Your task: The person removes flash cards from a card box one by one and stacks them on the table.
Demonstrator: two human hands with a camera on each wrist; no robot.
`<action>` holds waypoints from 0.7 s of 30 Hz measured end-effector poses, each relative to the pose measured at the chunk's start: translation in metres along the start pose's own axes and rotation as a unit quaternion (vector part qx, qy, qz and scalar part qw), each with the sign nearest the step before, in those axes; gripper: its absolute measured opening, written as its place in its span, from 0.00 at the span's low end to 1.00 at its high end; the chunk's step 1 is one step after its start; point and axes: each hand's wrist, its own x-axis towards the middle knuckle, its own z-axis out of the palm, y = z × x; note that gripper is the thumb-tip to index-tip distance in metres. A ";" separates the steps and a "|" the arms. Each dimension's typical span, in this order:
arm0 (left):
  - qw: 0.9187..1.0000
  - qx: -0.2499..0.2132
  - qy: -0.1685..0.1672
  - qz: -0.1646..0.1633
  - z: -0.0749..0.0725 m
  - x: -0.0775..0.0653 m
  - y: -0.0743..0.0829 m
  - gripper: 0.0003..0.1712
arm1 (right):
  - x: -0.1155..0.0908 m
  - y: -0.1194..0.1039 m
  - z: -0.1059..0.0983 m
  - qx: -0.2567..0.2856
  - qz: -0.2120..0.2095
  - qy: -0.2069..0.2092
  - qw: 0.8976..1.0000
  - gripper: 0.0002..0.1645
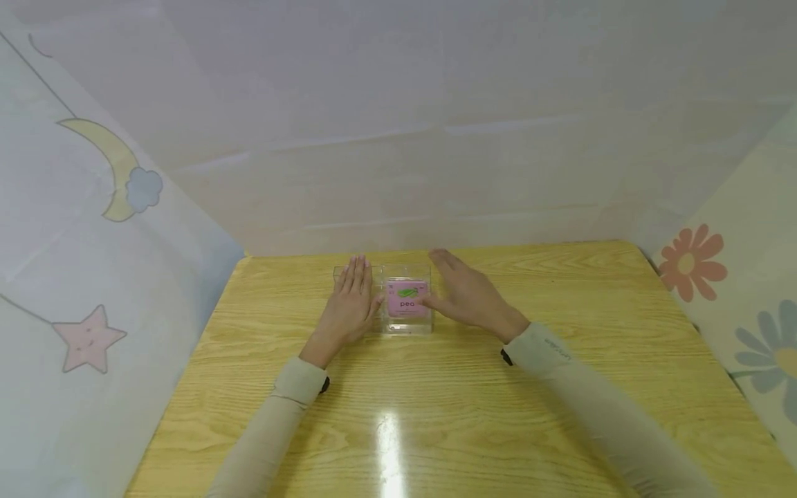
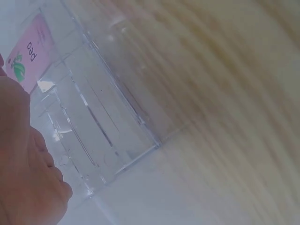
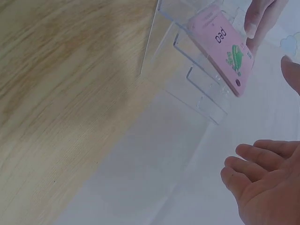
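A clear plastic stepped rack point(image 1: 407, 328) stands on the table, and a pink stack of cards point(image 1: 398, 311) leans in its right part. The front card reads "pea" and shows a green pod. In the head view my left hand point(image 1: 351, 304) lies over the rack's left part with straight fingers, its thumb beside the cards. My right hand point(image 1: 470, 294) is at the rack's right side, fingers extended and thumb overlapping the card's edge in this view. From the right wrist, that same hand point(image 3: 269, 183) appears apart from the rack, palm facing it, holding nothing.
The yellow wood-grain table point(image 1: 349, 429) has its far edge just behind the rack. A pale wall covering point(image 1: 398, 173) rises behind it, with printed side panels at left and right. In the left wrist view, bare steps of the rack point(image 2: 93, 112) show beside the cards.
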 end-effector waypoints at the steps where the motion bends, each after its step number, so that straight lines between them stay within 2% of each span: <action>1: 1.000 -0.001 -0.002 0.000 0.000 0.000 0.000 0.44 | 0.001 -0.001 0.001 -0.002 -0.003 0.000 1.000 0.60; 16: 1.000 0.021 0.002 -0.002 0.002 -0.001 0.004 0.46 | 0.005 -0.009 0.013 -0.047 -0.066 0.002 0.997 0.52; 21: 0.999 0.031 0.002 -0.008 0.002 -0.002 0.004 0.46 | 0.006 -0.012 0.018 -0.080 -0.084 -0.005 0.993 0.50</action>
